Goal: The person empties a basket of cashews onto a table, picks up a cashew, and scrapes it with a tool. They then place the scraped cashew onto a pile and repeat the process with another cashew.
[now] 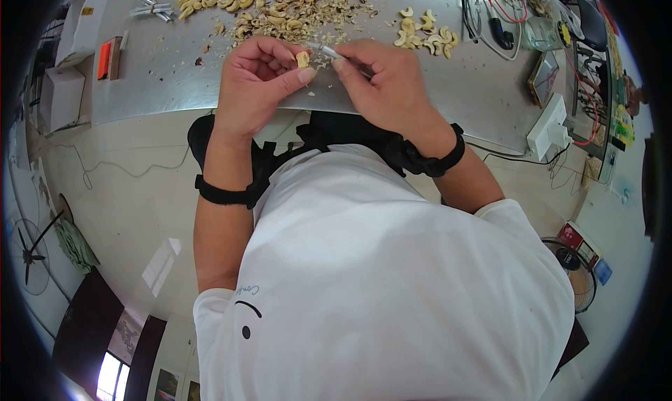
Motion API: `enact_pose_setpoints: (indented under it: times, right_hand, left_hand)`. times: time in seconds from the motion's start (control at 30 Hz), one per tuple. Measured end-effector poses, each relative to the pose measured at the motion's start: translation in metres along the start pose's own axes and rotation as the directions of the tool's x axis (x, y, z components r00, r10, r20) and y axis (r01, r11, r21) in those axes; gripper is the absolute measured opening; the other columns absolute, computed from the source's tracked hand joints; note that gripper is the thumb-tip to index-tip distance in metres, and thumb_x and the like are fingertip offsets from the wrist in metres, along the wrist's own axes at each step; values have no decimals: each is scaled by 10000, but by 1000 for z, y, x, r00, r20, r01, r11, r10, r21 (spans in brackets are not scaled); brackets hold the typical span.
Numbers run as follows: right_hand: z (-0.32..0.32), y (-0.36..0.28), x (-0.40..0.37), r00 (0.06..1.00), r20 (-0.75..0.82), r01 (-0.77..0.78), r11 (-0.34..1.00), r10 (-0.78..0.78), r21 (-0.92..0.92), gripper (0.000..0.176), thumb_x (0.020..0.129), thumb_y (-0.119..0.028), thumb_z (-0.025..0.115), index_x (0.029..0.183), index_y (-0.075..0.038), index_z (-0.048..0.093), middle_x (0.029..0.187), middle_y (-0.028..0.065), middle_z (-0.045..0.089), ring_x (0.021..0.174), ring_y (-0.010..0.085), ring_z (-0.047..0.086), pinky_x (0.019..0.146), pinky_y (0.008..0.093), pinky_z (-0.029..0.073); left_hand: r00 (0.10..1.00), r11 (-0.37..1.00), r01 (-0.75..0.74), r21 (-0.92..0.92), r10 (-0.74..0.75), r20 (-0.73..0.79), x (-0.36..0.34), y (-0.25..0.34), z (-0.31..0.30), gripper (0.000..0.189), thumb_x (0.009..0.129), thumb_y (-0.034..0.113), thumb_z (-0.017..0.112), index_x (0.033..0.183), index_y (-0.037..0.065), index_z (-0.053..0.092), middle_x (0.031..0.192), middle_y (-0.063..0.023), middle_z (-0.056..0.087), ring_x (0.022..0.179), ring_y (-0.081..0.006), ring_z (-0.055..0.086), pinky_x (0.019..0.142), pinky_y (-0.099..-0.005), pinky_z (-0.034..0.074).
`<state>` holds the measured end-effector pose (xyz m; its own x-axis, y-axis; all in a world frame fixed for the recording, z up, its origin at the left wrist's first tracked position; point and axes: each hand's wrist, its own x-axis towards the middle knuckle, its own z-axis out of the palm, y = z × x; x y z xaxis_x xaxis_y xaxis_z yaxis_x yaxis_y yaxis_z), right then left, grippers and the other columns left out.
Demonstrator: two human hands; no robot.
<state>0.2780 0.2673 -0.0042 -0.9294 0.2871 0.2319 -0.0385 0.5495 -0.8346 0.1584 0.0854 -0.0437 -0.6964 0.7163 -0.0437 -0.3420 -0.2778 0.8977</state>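
Note:
My left hand (260, 79) pinches a cashew nut (303, 59) between thumb and fingers, above the near part of the metal table. In my right hand (386, 79) is a slim, pen-like knife (326, 50) with a pale handle, its thin tip pointing left toward the nut. Just beyond the hands lies a heap of cashew nuts (245, 0), mixed with broken bits and peeled skin flakes (308, 19). A smaller group of pale cashews (425, 35) rests to the right of my right hand.
Several slim metallic tools (152, 9) lie at the back left, and an orange-sided block (105, 59) is near the left edge. Cables (483, 23), a clear jar (544, 33) and a white power strip (547, 124) crowd the right side. The table's front edge (161, 114) runs below my hands.

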Motion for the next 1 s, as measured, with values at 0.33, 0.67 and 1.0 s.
enact_pose_setpoints:
  times: [0.33, 0.67, 1.0]
  right_hand:
    - [-6, -5, 1, 995, 95, 34, 998, -38, 45, 119, 849, -74, 720, 949, -14, 741, 796, 167, 709, 689, 341, 693, 621, 388, 546]
    - [-6, 1, 3, 1000, 20, -3, 1000, 3, 13, 118, 856, -75, 712, 958, -23, 742, 803, 148, 712, 670, 322, 686, 620, 377, 543]
    - [-6, 0, 2, 998, 60, -12, 1000, 12, 3, 111, 864, -84, 710, 954, -27, 745, 792, 153, 711, 677, 322, 691, 613, 373, 539]
  left_hand:
    - [998, 999, 32, -35, -34, -47, 1, 1, 1, 260, 831, -93, 801, 1004, 23, 644, 1057, -85, 726, 897, -109, 686, 847, -261, 600]
    - [1000, 1000, 9, 19, -9, -6, 0, 0, -2, 272, 811, -97, 816, 988, 21, 646, 1066, -95, 727, 897, -111, 689, 835, -267, 602]
    - [1000, 1000, 13, -9, -13, 15, 1, -1, -3, 276, 807, -100, 818, 980, 24, 643, 1079, -98, 728, 885, -104, 683, 827, -259, 598]
